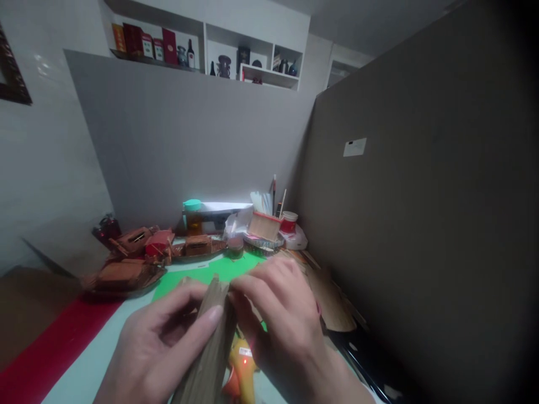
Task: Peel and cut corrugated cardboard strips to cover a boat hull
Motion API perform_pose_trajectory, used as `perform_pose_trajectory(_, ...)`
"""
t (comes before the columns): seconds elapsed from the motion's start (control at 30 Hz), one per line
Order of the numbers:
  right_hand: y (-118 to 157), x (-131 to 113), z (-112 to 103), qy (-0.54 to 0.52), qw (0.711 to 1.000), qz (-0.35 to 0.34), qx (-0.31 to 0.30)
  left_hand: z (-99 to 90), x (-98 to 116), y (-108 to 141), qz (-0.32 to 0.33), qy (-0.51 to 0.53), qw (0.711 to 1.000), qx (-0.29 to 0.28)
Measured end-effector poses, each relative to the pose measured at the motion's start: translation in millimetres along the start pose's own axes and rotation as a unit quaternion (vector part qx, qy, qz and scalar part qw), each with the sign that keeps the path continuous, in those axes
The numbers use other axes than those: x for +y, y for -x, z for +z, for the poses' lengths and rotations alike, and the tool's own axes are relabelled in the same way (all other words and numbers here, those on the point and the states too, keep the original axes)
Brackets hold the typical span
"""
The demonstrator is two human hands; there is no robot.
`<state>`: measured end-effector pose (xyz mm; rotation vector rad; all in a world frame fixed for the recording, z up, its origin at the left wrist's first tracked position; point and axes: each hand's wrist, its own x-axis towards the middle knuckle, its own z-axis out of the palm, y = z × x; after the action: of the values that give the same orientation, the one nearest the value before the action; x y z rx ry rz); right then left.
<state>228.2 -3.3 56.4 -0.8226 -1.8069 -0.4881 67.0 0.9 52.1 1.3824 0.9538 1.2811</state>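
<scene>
Left hand (pixel 143 345): clamped on the wood (pixel 214 353)
Right hand (pixel 286 314): fingertips at the wood's far end; cannot tell whether clamped
Yellow tool (pixel 245 373): right of the wood

Wooden strip (pixel 217 345) in left hand (pixel 154 342): near end cut off. Label (pixel 245 352) beside right hand (pixel 284 314): print apparently too small to read.

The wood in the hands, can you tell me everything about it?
The wood is long and grey-brown, with grain lines along its length. Its far end looks narrow, with a small tip poking up; its near end runs out of the picture. It points forward. The left hand grips it, thumb on top; the right hand is at the far end, its fingers seeming to touch it.
</scene>
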Motion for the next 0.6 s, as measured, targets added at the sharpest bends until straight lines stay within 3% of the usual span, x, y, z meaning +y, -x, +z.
perform_pose_trajectory(0.17, 4.4, -0.2, 1.4, 0.013, 0.999, -0.026, -0.016, 0.7, -5.4, 1.1, 0.037, -0.030, 0.999, 0.002)
perform_pose_trajectory(0.33, 11.2, 0.4, 5.7, 0.012, 0.999, -0.029, -0.030, 3.7, -6.2, 3.0, 0.159, -0.140, 0.977, 0.029)
perform_pose_trajectory(0.4, 13.0, -0.5, 8.8, 0.022, 0.999, -0.038, -0.022, 4.1, -6.1, 3.2, 0.175, -0.170, 0.969, 0.035)
perform_pose_trajectory(0.5, 11.6, -2.6, 9.6, 0.028, 0.999, -0.017, 0.007, 3.1, -6.7, 2.7, 0.137, -0.144, 0.980, 0.014)
perform_pose_trajectory(0.6, 5.7, -2.0, 2.8, -0.010, 0.999, 0.033, 0.016, 1.7, -7.4, 1.8, 0.054, -0.065, 0.996, -0.033)
